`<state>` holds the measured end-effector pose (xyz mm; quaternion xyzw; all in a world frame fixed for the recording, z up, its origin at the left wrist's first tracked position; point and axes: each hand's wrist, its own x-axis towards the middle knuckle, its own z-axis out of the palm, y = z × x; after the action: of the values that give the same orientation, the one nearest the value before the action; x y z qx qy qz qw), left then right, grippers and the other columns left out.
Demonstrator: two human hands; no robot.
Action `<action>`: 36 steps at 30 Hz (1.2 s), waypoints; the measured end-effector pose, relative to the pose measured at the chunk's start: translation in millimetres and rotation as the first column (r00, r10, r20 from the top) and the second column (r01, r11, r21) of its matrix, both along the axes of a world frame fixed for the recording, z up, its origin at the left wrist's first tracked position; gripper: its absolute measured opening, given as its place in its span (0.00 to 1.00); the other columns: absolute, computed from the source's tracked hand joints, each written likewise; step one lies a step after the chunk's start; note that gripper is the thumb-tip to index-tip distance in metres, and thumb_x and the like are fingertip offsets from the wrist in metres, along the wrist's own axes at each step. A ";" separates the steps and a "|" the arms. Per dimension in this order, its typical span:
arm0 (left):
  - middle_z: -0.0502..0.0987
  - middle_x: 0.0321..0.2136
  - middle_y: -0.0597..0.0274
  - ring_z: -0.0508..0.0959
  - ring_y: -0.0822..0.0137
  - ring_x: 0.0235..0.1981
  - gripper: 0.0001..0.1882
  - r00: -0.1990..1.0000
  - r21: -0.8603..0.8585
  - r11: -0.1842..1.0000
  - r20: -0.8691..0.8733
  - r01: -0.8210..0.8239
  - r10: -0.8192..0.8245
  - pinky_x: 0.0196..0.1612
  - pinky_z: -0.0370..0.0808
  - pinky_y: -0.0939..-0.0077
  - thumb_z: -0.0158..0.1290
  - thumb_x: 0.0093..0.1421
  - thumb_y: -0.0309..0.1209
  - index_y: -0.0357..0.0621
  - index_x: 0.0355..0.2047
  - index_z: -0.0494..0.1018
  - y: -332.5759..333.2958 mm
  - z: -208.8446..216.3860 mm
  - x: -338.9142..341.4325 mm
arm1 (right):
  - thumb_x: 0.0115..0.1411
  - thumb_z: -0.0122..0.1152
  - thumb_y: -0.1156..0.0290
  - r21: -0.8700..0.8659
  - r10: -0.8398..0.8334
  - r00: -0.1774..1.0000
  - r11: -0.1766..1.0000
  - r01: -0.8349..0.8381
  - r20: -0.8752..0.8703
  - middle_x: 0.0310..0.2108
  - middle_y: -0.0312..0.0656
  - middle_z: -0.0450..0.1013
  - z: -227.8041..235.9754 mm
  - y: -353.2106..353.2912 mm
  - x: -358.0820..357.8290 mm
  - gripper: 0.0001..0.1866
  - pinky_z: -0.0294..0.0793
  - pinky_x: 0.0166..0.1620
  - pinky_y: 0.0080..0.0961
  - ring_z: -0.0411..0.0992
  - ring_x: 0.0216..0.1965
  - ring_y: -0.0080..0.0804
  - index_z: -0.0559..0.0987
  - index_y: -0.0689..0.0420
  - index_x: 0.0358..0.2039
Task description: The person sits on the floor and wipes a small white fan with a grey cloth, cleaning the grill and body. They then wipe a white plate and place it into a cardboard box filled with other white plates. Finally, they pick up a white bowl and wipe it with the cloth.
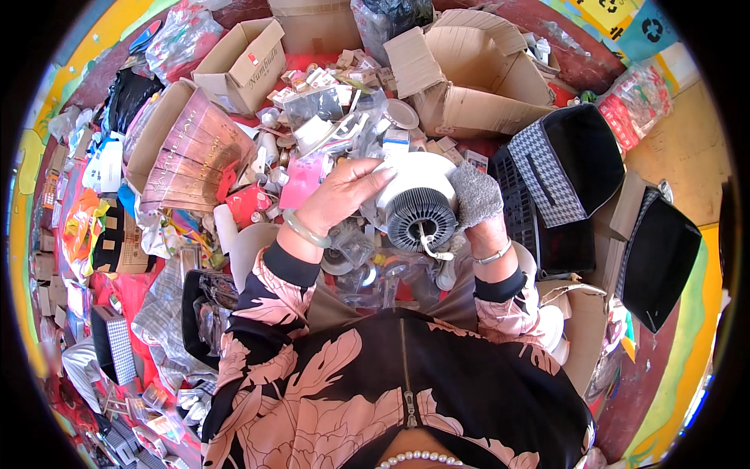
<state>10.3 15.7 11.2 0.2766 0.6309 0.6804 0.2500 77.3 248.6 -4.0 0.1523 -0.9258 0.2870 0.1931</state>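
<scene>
Grasping the lamp's (416, 202) left rim, left hand's (344, 189) fingers oppose right hand (486, 227), grip unclear under cloth (478, 193); fins (405, 222) toward jacket (351, 359).

The left hand (342, 190) holds the rim of a white, disc-shaped fixture (416, 168) with black fins (420, 220) and a short white cable (429, 243); the right hand (478, 199), covered in grey fabric, holds its opposite side. Beyond lie a pink sheet (303, 181) and an open cardboard box (494, 117); a houndstooth-patterned box (548, 173) stands to the right.
</scene>
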 end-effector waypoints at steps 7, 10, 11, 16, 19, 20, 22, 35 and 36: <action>0.66 0.15 0.63 0.63 0.76 0.18 0.12 0.903 -0.088 0.996 -0.428 -0.018 -0.021 0.22 0.62 0.77 0.47 0.60 0.31 0.32 0.26 0.70 3.1 7.0 6.5 | 0.39 0.59 0.74 0.382 0.191 0.978 0.900 -0.208 0.084 0.29 0.43 0.73 27.2 6.3 1.6 0.15 0.71 0.36 0.26 0.72 0.31 0.38 0.76 0.58 0.32; 0.64 0.14 0.60 0.64 0.71 0.16 0.12 0.861 -0.159 0.987 -0.499 0.026 -0.103 0.21 0.61 0.75 0.47 0.59 0.31 0.34 0.23 0.68 3.7 2.2 9.1 | 0.43 0.58 0.77 -0.336 0.353 0.910 0.902 -0.271 0.216 0.32 0.41 0.74 6.0 11.6 3.3 0.14 0.71 0.36 0.21 0.73 0.32 0.30 0.75 0.59 0.35; 0.64 0.13 0.57 0.65 0.66 0.16 0.13 0.894 -0.101 0.994 -0.441 0.039 -0.080 0.21 0.62 0.74 0.47 0.59 0.32 0.35 0.21 0.68 9.5 4.5 13.5 | 0.47 0.57 0.79 -0.488 0.357 0.877 0.856 -0.171 0.320 0.33 0.40 0.74 -7.0 13.4 2.5 0.13 0.70 0.37 0.18 0.73 0.33 0.24 0.75 0.61 0.36; 0.69 0.16 0.49 0.71 0.52 0.19 0.10 0.788 -0.175 0.983 -0.599 0.048 -0.145 0.23 0.66 0.65 0.46 0.58 0.30 0.37 0.22 0.68 18.1 -10.1 20.8 | 0.50 0.57 0.80 -0.780 0.426 0.821 0.625 0.035 0.379 0.34 0.39 0.75 2.8 -14.5 14.2 0.13 0.71 0.39 0.17 0.72 0.34 0.21 0.75 0.64 0.38; 0.69 0.16 0.50 0.70 0.53 0.18 0.10 0.788 -0.161 0.987 -0.606 0.015 -0.111 0.23 0.65 0.67 0.46 0.58 0.31 0.36 0.24 0.69 16.6 -6.7 19.7 | 0.49 0.59 0.78 -0.749 0.427 0.825 0.662 -0.006 0.371 0.35 0.39 0.74 2.6 -12.1 10.2 0.14 0.71 0.38 0.17 0.71 0.34 0.21 0.75 0.63 0.39; 0.68 0.16 0.53 0.69 0.57 0.18 0.11 0.825 -0.129 0.992 -0.560 0.003 -0.075 0.23 0.65 0.69 0.46 0.58 0.31 0.36 0.25 0.69 15.9 -6.5 20.9 | 0.49 0.59 0.78 -0.751 0.407 0.834 0.660 0.014 0.373 0.35 0.39 0.74 2.9 -9.9 9.5 0.14 0.71 0.38 0.18 0.71 0.34 0.21 0.75 0.63 0.39; 0.67 0.15 0.57 0.68 0.66 0.17 0.12 0.887 -0.071 0.997 -0.462 -0.036 -0.001 0.22 0.63 0.74 0.46 0.59 0.33 0.35 0.26 0.70 11.7 -5.3 21.8 | 0.49 0.60 0.77 -0.756 0.375 0.848 0.653 0.045 0.374 0.35 0.38 0.74 2.8 -3.5 6.6 0.15 0.71 0.38 0.18 0.71 0.33 0.21 0.75 0.63 0.39; 0.65 0.15 0.56 0.65 0.64 0.16 0.11 0.874 -0.083 0.997 -0.483 0.002 -0.042 0.22 0.63 0.73 0.44 0.60 0.29 0.34 0.24 0.67 7.1 3.6 16.6 | 0.51 0.56 0.76 -0.762 0.379 0.864 0.647 0.009 0.332 0.33 0.40 0.74 -0.5 -0.4 7.6 0.11 0.71 0.38 0.20 0.72 0.34 0.26 0.75 0.62 0.36; 0.66 0.15 0.54 0.66 0.60 0.16 0.10 0.851 -0.103 0.995 -0.522 0.002 -0.056 0.22 0.63 0.71 0.45 0.59 0.29 0.34 0.24 0.67 8.7 2.2 17.7 | 0.50 0.56 0.77 -0.752 0.395 0.858 0.659 -0.015 0.329 0.33 0.40 0.75 0.8 -1.7 8.9 0.11 0.71 0.38 0.20 0.73 0.34 0.26 0.76 0.62 0.37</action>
<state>28.0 24.4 13.4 0.4482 0.7037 0.5435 0.0924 86.2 246.9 -3.3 0.0966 -0.7284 0.6779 -0.0252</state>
